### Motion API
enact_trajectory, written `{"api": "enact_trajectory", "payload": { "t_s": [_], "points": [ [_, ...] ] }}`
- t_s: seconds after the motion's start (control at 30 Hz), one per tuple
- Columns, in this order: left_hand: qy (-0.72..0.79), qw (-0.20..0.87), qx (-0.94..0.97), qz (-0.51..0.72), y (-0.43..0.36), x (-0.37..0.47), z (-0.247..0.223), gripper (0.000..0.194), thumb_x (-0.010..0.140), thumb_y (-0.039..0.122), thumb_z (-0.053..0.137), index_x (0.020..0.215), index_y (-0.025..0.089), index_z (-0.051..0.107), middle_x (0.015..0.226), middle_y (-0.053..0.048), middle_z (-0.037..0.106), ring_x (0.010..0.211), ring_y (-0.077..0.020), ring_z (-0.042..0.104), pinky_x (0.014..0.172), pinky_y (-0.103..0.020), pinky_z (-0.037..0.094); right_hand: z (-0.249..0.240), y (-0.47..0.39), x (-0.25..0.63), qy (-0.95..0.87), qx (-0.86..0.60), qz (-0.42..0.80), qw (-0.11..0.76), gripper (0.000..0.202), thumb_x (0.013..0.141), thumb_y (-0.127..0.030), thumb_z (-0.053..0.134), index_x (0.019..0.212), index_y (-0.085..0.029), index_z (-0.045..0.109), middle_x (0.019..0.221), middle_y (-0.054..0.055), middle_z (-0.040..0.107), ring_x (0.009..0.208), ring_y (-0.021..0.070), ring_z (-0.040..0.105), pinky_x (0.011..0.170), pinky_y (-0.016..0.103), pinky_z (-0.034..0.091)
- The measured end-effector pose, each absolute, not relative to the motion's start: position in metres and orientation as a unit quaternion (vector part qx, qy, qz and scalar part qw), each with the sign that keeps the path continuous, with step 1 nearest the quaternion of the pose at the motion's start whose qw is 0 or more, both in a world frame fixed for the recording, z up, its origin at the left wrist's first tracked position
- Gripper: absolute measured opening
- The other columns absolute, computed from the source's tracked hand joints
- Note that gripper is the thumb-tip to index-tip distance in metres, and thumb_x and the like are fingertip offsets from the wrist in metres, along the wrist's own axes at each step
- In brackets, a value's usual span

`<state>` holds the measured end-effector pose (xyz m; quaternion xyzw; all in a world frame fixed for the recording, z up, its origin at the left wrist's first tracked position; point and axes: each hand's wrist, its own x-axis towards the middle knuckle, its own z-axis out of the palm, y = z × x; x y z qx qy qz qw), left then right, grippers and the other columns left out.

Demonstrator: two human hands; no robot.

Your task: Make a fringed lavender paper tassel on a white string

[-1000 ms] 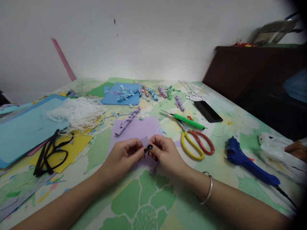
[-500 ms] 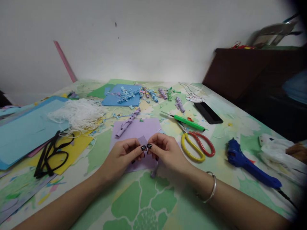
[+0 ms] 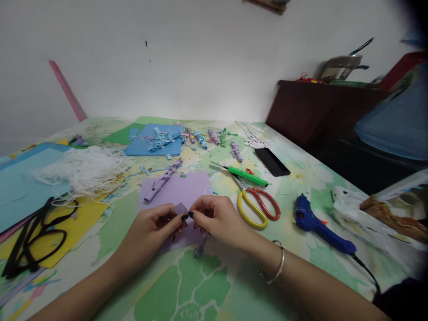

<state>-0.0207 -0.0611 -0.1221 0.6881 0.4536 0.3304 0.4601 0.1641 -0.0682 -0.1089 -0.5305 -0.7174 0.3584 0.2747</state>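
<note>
A small piece of purple paper (image 3: pixel 181 208) is pinched between the thumb and fingers of my left hand (image 3: pixel 157 225). My right hand (image 3: pixel 217 218) is closed at the right edge of that piece, its thumb tip almost meeting the left thumb. Both hands hover over a larger purple sheet (image 3: pixel 190 185) on the table. Beneath the right fingers shows a thin purple scrap (image 3: pixel 199 249); whether it is attached to anything is hidden. A rolled purple paper tube with dark spots (image 3: pixel 163 180) lies on the sheet's upper left part.
Right of my hands lie scissors (image 3: pixel 250 209), a green cutter (image 3: pixel 247 175), a black phone (image 3: pixel 272 161) and a blue glue gun (image 3: pixel 323 227). White string (image 3: pixel 87 174) and black glasses (image 3: pixel 36 240) are at left. Several decorated paper rolls (image 3: pixel 214 137) lie farther back.
The view has swung to the right, so everything sits farther left. My hands keep their pinch on the small purple paper, with little visible change in their pose.
</note>
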Motion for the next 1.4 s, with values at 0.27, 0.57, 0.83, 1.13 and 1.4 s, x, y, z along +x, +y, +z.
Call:
{"api": "enact_trajectory", "payload": {
  "t_s": [0.27, 0.57, 0.83, 1.13, 1.4],
  "points": [
    [0.477, 0.542, 0.554, 0.415, -0.056, -0.025, -0.122, 0.02, 0.077, 0.036, 0.07, 0.073, 0.017, 0.066, 0.083, -0.007, 0.075, 0.065, -0.0156, 0.069, 0.057, -0.022, 0.056, -0.083, -0.054, 0.244, -0.638, -0.761, 0.107, 0.047, 0.007, 0.065, -0.011, 0.067, 0.072, -0.013, 0.064, 0.083, 0.017, 0.067, 0.081, 0.0312, 0.063, 0.06, 0.032, 0.039],
    [0.509, 0.599, 0.442, 0.432, -0.053, -0.03, -0.128, 0.031, 0.061, 0.027, 0.084, 0.064, 0.018, 0.055, 0.077, -0.006, 0.077, 0.079, -0.0231, 0.074, 0.066, -0.027, 0.062, -0.086, -0.047, 0.268, -0.6, -0.787, 0.147, -0.001, 0.048, 0.058, -0.025, 0.073, 0.101, -0.014, 0.057, 0.093, 0.016, 0.065, 0.083, 0.0313, 0.063, 0.052, 0.028, 0.036],
    [0.507, 0.576, 0.455, 0.452, -0.05, -0.029, -0.123, 0.026, 0.068, 0.028, 0.08, 0.085, 0.017, 0.064, 0.064, -0.002, 0.073, 0.06, -0.0155, 0.07, 0.055, -0.02, 0.058, -0.074, -0.056, 0.283, -0.574, -0.728, 0.354, 0.125, 0.051, 0.079, -0.044, 0.059, 0.122, -0.02, 0.045, 0.075, 0.004, 0.065, 0.049, 0.0144, 0.057, 0.039, 0.022, 0.035],
    [0.49, 0.608, 0.351, 0.517, -0.052, -0.026, -0.113, 0.017, 0.066, 0.013, 0.079, 0.078, 0.013, 0.068, 0.068, -0.005, 0.076, 0.064, -0.0151, 0.073, 0.055, -0.016, 0.058, -0.082, -0.066, 0.244, -0.57, -0.512, 0.51, 0.391, 0.068, 0.057, -0.025, 0.075, 0.122, -0.026, 0.054, 0.087, 0.001, 0.053, 0.057, 0.0098, 0.049, 0.044, 0.021, 0.035],
    [0.459, 0.617, 0.352, 0.534, -0.054, -0.027, -0.109, 0.018, 0.064, 0.022, 0.082, 0.073, 0.013, 0.069, 0.06, -0.002, 0.072, 0.053, -0.0111, 0.068, 0.047, -0.013, 0.052, -0.093, -0.092, 0.19, -0.73, -0.505, 0.378, 0.262, 0.028, 0.067, -0.031, 0.076, 0.083, -0.023, 0.054, 0.062, -0.007, 0.04, 0.056, 0.01, 0.033, 0.046, 0.022, 0.026]
  ]
}}
